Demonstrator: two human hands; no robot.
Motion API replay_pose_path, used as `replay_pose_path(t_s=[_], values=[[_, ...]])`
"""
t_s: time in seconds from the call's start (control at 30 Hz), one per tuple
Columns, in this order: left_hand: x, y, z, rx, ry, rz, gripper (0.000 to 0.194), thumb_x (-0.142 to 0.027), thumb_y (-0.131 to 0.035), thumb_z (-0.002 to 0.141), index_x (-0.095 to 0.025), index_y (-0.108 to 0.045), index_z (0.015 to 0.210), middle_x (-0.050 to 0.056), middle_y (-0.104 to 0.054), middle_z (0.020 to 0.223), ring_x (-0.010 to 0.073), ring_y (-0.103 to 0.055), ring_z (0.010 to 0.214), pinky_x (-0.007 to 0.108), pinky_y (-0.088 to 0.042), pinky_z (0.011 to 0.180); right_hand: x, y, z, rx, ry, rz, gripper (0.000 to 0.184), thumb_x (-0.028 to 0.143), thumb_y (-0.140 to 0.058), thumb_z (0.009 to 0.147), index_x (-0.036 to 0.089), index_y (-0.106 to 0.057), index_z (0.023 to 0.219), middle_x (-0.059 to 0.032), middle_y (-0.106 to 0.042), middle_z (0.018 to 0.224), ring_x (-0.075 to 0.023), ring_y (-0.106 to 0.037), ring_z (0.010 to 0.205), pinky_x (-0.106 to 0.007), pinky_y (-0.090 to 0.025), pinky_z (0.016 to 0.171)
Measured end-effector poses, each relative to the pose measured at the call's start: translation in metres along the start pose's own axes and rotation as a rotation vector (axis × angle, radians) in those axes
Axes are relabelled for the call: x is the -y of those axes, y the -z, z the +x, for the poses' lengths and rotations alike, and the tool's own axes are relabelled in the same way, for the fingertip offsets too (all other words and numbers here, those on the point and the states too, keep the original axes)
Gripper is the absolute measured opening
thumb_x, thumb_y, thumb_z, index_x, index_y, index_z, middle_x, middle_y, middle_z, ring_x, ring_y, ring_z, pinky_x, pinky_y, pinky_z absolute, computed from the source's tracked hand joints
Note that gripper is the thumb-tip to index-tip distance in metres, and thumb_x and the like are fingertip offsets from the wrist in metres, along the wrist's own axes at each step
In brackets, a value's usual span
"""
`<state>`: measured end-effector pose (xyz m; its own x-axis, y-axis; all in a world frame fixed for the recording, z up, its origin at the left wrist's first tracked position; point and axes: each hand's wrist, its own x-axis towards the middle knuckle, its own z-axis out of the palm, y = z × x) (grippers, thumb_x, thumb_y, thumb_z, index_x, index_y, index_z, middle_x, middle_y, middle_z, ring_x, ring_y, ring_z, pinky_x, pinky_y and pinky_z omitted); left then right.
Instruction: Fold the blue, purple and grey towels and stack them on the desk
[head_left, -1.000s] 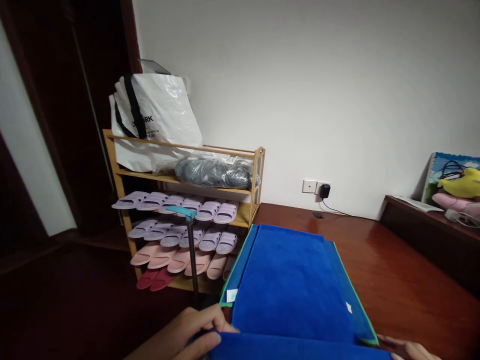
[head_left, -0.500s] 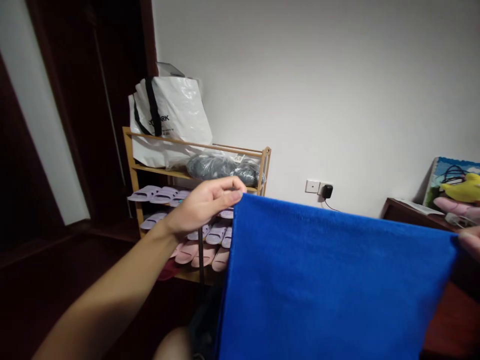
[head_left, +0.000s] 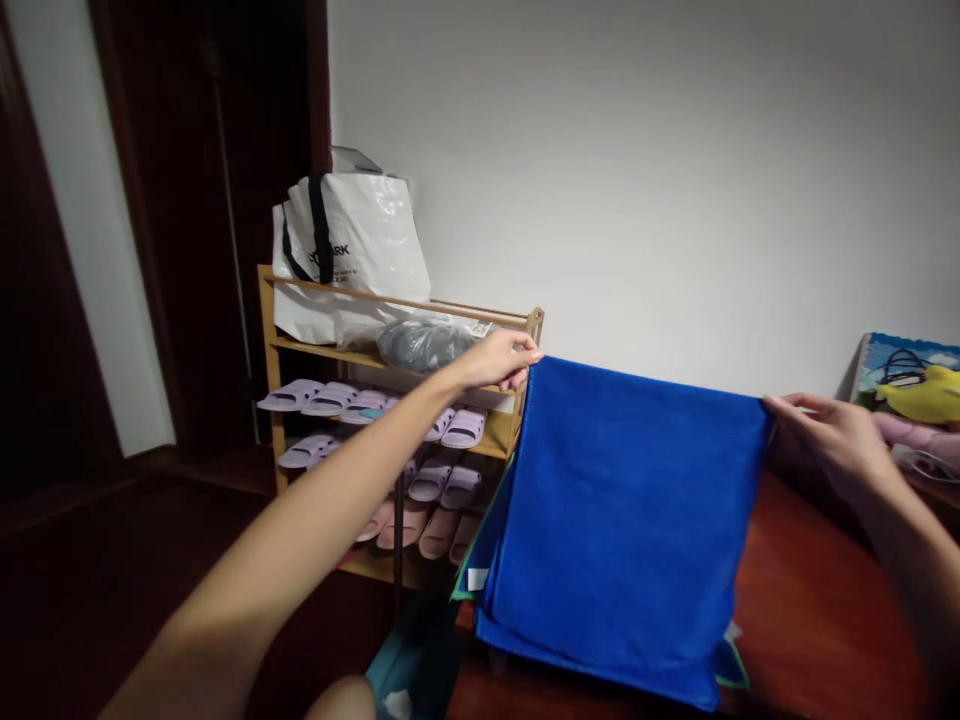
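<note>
A folded blue towel [head_left: 630, 510] hangs upright in front of me, stretched between both hands. My left hand [head_left: 501, 358] pinches its top left corner. At the top right corner, my right hand [head_left: 829, 430] grips the cloth between thumb and fingers. The towel's lower edge hangs over a red-brown table. Behind it, corners of another blue cloth with green edging [head_left: 480, 570] stick out on both sides, with a white label at the left; the rest of that cloth is hidden.
A wooden shoe rack [head_left: 268, 350] holds lilac and pink slippers [head_left: 461, 428], a plastic-wrapped grey bundle [head_left: 424, 345] and a white bag [head_left: 367, 235]. The red-brown table [head_left: 825, 590] extends right. A yellow plush toy [head_left: 926, 395] lies at the far right.
Both hands and the towel have moved farther from me, so the towel's lower edge now shows. My right hand has come fully into view, along with the table and the green-edged cloth.
</note>
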<state>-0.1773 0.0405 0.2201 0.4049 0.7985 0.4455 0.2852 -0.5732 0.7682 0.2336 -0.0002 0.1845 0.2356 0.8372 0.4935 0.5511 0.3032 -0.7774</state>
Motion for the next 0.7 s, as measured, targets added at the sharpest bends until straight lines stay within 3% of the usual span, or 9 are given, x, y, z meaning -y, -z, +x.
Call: replay_pose_path(t_s=[0.2, 0.33, 0.43, 0.57, 0.7], values=[[0.087, -0.046, 0.040, -0.111, 0.269, -0.041, 0.019, -0.017, -0.045, 0.096, -0.014, -0.045, 0.077, 0.001, -0.063, 0.050, 0.0080, -0.054, 0.032, 0.013, -0.022, 0.034, -0.061, -0.059, 0.034, 0.090, -0.160, 0.183, 0.045, 0.057, -0.070, 0.061, 0.015, -0.059, 0.072, -0.0066, -0.067, 0.066, -0.0079, -0.050, 0.042, -0.021, -0.034, 0.039], [0.134, -0.066, 0.057, -0.180, 0.396, -0.063, 0.016, -0.021, -0.045, 0.098, -0.013, -0.046, 0.084, 0.004, -0.066, 0.059, 0.0093, -0.057, 0.034, 0.014, -0.022, 0.033, -0.101, -0.094, 0.049, 0.123, -0.211, 0.199, 0.047, 0.059, -0.070, 0.059, 0.015, -0.056, 0.068, -0.0122, -0.069, 0.071, -0.0125, -0.057, 0.047, -0.022, -0.033, 0.038], [0.166, -0.076, 0.066, -0.200, 0.488, -0.063, 0.015, -0.022, -0.045, 0.098, -0.010, -0.050, 0.091, 0.005, -0.066, 0.065, 0.0098, -0.059, 0.039, 0.015, -0.030, 0.035, -0.133, -0.118, 0.057, 0.136, -0.257, 0.208, 0.047, 0.059, -0.068, 0.059, 0.015, -0.054, 0.066, -0.0132, -0.070, 0.074, -0.0148, -0.061, 0.050, -0.022, -0.033, 0.038], [0.204, -0.088, 0.076, -0.206, 0.614, -0.055, 0.022, -0.029, -0.051, 0.095, -0.012, -0.056, 0.107, 0.005, -0.064, 0.090, 0.0134, -0.063, 0.067, 0.026, -0.052, 0.057, -0.173, -0.145, 0.065, 0.150, -0.322, 0.190, 0.042, 0.054, -0.065, 0.069, 0.014, -0.056, 0.073, -0.0090, -0.070, 0.075, -0.0135, -0.063, 0.054, -0.020, -0.036, 0.041], [0.231, -0.101, 0.081, -0.208, 0.694, -0.054, 0.029, -0.031, -0.055, 0.092, -0.015, -0.054, 0.117, 0.008, -0.058, 0.112, 0.0202, -0.060, 0.092, 0.039, -0.052, 0.077, -0.200, -0.163, 0.066, 0.175, -0.380, 0.148, 0.034, 0.045, -0.059, 0.080, 0.012, -0.059, 0.087, -0.0025, -0.067, 0.077, -0.0087, -0.061, 0.059, -0.020, -0.044, 0.049]])
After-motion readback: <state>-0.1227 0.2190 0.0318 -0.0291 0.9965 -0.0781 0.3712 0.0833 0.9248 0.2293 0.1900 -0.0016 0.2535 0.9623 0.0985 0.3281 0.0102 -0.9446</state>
